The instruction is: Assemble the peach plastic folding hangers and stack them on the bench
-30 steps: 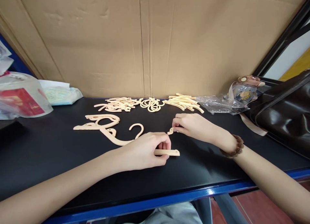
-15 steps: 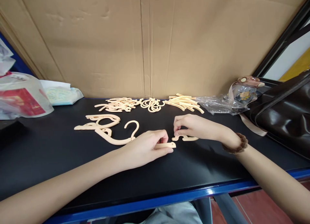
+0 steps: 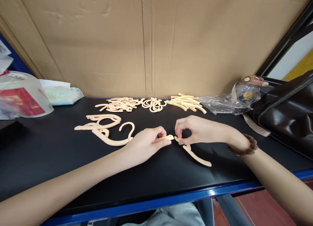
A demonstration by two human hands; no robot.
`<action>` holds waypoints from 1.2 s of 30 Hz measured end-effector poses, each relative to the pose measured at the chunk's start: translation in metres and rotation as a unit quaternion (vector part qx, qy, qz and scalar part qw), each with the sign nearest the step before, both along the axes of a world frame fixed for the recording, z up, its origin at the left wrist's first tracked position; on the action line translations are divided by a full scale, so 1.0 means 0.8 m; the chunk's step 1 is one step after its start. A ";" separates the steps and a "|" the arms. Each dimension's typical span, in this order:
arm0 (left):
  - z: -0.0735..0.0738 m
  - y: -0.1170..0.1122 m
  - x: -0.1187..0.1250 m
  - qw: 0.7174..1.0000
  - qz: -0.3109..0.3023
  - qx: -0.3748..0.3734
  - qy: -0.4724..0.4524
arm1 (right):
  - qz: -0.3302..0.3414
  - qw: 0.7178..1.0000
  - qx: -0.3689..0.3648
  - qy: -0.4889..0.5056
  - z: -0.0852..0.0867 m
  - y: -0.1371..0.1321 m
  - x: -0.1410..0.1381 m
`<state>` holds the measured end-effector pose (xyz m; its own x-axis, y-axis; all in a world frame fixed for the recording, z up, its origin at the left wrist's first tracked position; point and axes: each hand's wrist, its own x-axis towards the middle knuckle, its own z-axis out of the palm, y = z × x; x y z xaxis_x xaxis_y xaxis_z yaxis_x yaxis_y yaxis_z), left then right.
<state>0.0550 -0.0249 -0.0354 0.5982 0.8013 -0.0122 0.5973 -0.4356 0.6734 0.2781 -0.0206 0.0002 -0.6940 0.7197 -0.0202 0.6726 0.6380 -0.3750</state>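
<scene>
Head view, far left: a white bag with a red patch (image 3: 19, 99) stands at the edge, with a soft packet (image 3: 65, 96) just beside it, both on the black table (image 3: 146, 190).
Folded pale pieces: a looped pair of arms (image 3: 81, 128) lies on the table, near a curved arm (image 3: 107, 141) that leads to a hook (image 3: 133, 128) just beside the left hand.
Back row: from left, a heap of curved pieces (image 3: 119, 105), a heap of hooks (image 3: 154, 105) and a heap of slim strips (image 3: 187, 104).
Left hand (image 3: 149, 143): its grip is clamped, thumb against fingers, on a pale strip (image 3: 169, 137) whose holed end points right; whether it joins the curved arm is hidden.
Between the hands: the two pale ends sit tip to tip; whether they touch, I cannot tell.
Step in hand: judging by the pose, presenting one end to the other.
Next move: seems to call for a steady left grip and a small turn of the right piece, so the ends line up.
Right hand (image 3: 199, 130): its grip pinches the near end of a bent piece (image 3: 198, 158), whose free part slants down and right.
Far right: a clear wrapper (image 3: 217, 105) and a dark bag (image 3: 288, 105).
</scene>
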 end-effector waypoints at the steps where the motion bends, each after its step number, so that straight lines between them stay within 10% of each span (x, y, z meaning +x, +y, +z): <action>1: -0.001 0.001 0.000 1.000 -0.004 -0.006 -0.004 | -0.004 1.000 0.000 0.015 0.000 0.000 -0.002; 16: 0.014 -0.006 -0.003 1.000 0.021 0.003 -0.018 | -0.033 0.956 -0.140 0.256 -0.008 0.010 -0.009; 36: 0.024 -0.016 -0.002 0.971 0.001 0.199 0.135 | -0.007 0.961 -0.157 0.227 -0.024 0.016 -0.011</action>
<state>0.0531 -0.0375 -0.0166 0.6149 0.7757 0.1423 0.7296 -0.6280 0.2708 0.2690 -0.0082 -0.0188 -0.6727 0.7371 0.0652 0.4022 0.4381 -0.8039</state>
